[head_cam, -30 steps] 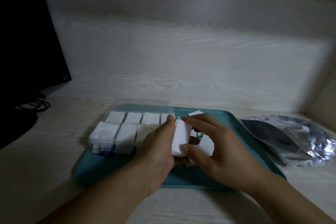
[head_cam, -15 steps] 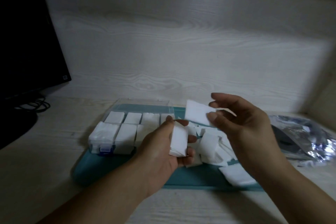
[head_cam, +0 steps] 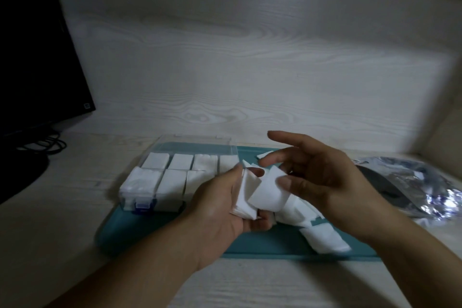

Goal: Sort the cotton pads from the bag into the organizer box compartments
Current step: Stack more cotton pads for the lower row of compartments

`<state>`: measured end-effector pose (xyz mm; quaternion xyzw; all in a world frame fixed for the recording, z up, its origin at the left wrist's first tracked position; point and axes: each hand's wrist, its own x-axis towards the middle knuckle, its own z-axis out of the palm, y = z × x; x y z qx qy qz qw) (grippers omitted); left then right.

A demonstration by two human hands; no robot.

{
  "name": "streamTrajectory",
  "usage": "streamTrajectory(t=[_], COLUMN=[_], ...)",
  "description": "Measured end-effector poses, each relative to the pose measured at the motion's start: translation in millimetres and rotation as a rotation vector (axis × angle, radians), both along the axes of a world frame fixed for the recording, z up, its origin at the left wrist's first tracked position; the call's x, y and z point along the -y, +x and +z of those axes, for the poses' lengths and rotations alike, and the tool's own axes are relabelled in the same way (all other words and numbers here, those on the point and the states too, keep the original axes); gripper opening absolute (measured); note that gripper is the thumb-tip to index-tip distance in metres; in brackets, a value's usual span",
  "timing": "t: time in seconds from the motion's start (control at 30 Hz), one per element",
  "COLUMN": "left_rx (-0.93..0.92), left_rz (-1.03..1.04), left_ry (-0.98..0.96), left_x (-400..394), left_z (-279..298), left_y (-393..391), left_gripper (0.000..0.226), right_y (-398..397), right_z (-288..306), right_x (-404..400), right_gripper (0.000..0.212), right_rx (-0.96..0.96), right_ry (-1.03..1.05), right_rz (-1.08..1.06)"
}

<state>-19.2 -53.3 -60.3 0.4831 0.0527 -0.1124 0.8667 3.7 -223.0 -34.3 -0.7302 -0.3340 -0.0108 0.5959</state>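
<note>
Down comes the right hand (head_cam: 322,182) – pinching one pad (head_cam: 268,192) (thumb on top) – onto the left hand's (head_cam: 215,210) gripped stack (head_cam: 243,197).

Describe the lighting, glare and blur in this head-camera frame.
Head view: dim overall, with a brighter patch on the back wall and dark corners; glare sparkles on the bag at right; the right hand and the cotton pad it pinches look slightly motion-blurred; the monitor at left is nearly black; wide-angle bending curves the wall's edges.
</note>
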Motion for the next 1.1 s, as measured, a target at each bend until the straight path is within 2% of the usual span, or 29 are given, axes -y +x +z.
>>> streamTrajectory(t=[0.1, 0.2, 0.4, 0.53, 0.73, 0.83, 0.93, 1.0, 1.1], left_rx=[0.033, 0.048, 0.112, 0.135, 0.075, 0.083, 0.107, 0.113, 0.121], left_rz=[-0.016, -0.007, -0.051, -0.105, -0.070, -0.048, -0.031, -0.014, 0.001], left_ry=[0.073, 0.131, 0.084, 0.038, -0.004, -0.023, -0.063, -0.062, -0.037], left_x=[-1, -1, -1, 3, 5, 4, 2, 2, 4], left_z=[-4, -5, -5, -9, -9, -8, -5, -5, -6], left_y=[0, -1, -3, -2, 1, 1, -1, -2, 0], left_gripper=[0.043, 0.040, 0.039, 0.043, 0.040, 0.038, 0.038, 0.037, 0.039], right_y=[-3, -1, 0, -1, -3, -5, -10, -12, -11], right_z=[3, 5, 5, -15, -31, -25, -16, -16, -21], right_x=[-4, -3, -4, -21, -23, -17, -10, -11, -17], right_gripper=[0.060, 0.052, 0.039, 0.036, 0.034, 0.033, 0.053, 0.064, 0.057], right_rx=[-0.072, -0.096, -0.162, -0.056, 0.349, 0.468, 0.364, 0.328, 0.308], right_ry=[0.087, 0.118, 0.147, 0.013, -0.222, -0.301, -0.416, -0.486, -0.460], right_rz=[-0.026, -0.104, -0.150, -0.276, -0.545, -0.471, -0.266, -0.226, -0.234])
